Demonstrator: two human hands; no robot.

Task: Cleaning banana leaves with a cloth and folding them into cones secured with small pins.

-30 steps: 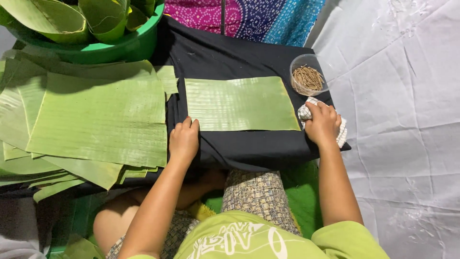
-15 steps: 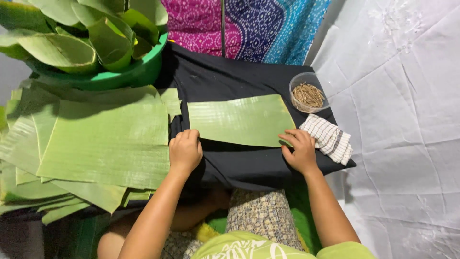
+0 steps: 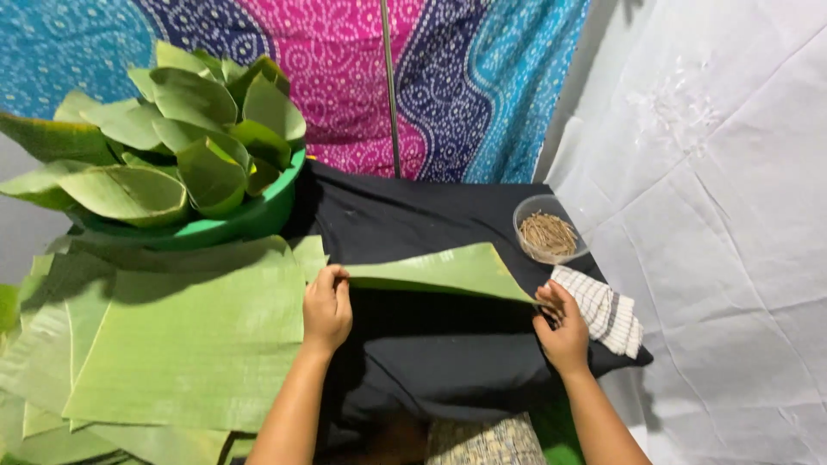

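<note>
Cut banana leaf [image 3: 439, 271], flat on black cloth [image 3: 413, 224] a second ago, was now lifted off it. Left hand [image 3: 326, 308] pinched left edge; right hand [image 3: 562, 331] gripped right corner, apparently. Striped towel [image 3: 603, 310] released beside it.
</note>
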